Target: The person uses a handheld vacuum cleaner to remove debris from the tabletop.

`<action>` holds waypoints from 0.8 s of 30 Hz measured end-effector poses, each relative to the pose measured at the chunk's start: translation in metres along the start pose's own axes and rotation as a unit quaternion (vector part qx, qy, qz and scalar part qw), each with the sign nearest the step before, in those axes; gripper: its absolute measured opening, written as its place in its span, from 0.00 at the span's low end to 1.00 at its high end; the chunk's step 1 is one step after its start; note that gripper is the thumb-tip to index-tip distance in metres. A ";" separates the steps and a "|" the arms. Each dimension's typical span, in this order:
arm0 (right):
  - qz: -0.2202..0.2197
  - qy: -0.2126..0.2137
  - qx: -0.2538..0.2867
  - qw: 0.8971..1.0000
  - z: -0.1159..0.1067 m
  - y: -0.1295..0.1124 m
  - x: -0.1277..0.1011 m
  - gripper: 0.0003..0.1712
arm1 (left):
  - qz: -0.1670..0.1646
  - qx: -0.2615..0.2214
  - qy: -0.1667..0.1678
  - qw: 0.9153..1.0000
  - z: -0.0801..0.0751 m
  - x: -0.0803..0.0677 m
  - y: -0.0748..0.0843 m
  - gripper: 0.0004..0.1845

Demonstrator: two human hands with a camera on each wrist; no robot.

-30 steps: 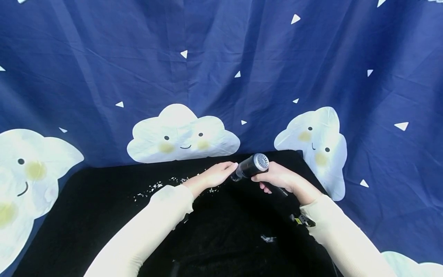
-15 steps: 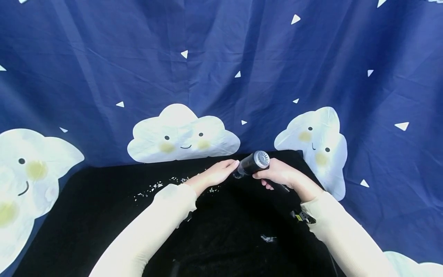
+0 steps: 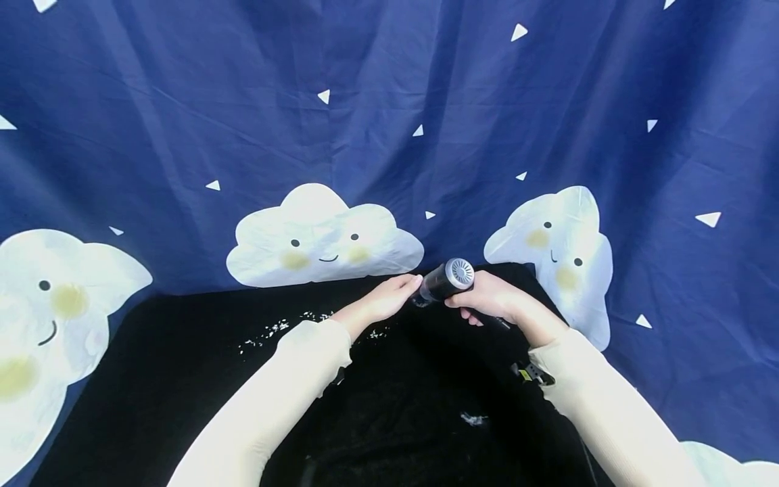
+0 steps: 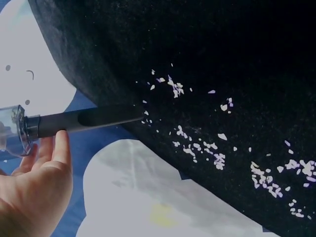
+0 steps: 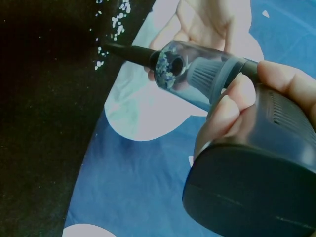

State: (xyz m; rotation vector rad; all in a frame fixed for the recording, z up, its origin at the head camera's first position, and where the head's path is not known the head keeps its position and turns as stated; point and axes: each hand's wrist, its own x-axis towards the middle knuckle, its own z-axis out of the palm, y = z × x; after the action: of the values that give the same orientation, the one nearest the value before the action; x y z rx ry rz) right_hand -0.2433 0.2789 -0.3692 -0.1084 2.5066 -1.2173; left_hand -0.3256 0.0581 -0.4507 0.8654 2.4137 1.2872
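While the black cloth stays put, both hands have been drawn slightly toward the far edge vs. a sec ago. The handheld vacuum is held by the right hand, fingers wrapped round its body; its nozzle now sits at the white crumbs, so pickup appears underway. The left hand lies flat, fingers straight, beside the nozzle.

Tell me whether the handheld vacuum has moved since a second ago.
Yes, slightly: the handheld vacuum sits higher, closer to the cloud print, gripped by the right hand.
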 end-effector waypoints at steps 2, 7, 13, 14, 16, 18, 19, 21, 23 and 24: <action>0.004 0.002 -0.005 1.000 0.001 0.000 0.002 0.14 | -0.005 -0.009 0.002 1.000 0.001 0.001 -0.002 0.27; 0.011 0.009 -0.008 1.000 0.005 0.000 0.007 0.14 | -0.021 -0.020 0.009 1.000 0.003 0.002 -0.005 0.28; 0.009 0.008 0.005 1.000 0.009 0.002 0.008 0.14 | -0.031 -0.032 0.013 0.999 0.006 0.002 -0.010 0.30; 0.009 0.009 0.004 1.000 0.009 0.002 0.008 0.14 | -0.032 -0.033 0.013 0.999 0.006 0.003 -0.010 0.30; 0.009 0.009 0.002 1.000 0.009 0.001 0.008 0.14 | -0.030 -0.033 0.013 0.999 0.005 0.003 -0.010 0.30; 0.009 0.012 -0.001 1.000 0.008 0.001 0.008 0.15 | -0.025 -0.031 0.013 0.999 0.004 0.004 -0.009 0.29; 0.009 0.015 -0.003 1.000 0.007 0.000 0.008 0.15 | -0.022 -0.026 0.015 0.999 0.003 0.005 -0.008 0.29; 0.010 0.020 -0.007 1.000 0.006 -0.001 0.008 0.15 | -0.019 -0.023 0.018 0.999 0.003 0.006 -0.008 0.29; 0.009 0.025 -0.010 1.000 0.006 -0.002 0.009 0.14 | -0.017 -0.018 0.021 0.999 0.003 0.008 -0.009 0.29; 0.008 0.025 -0.012 1.000 0.006 -0.002 0.009 0.14 | -0.017 -0.017 0.023 0.999 0.003 0.008 -0.009 0.29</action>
State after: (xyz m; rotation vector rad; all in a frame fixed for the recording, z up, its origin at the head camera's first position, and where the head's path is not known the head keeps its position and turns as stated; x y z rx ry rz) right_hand -0.2502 0.2716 -0.3735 -0.0636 2.5602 -1.1991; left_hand -0.3343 0.0611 -0.4596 0.7908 2.4231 1.3448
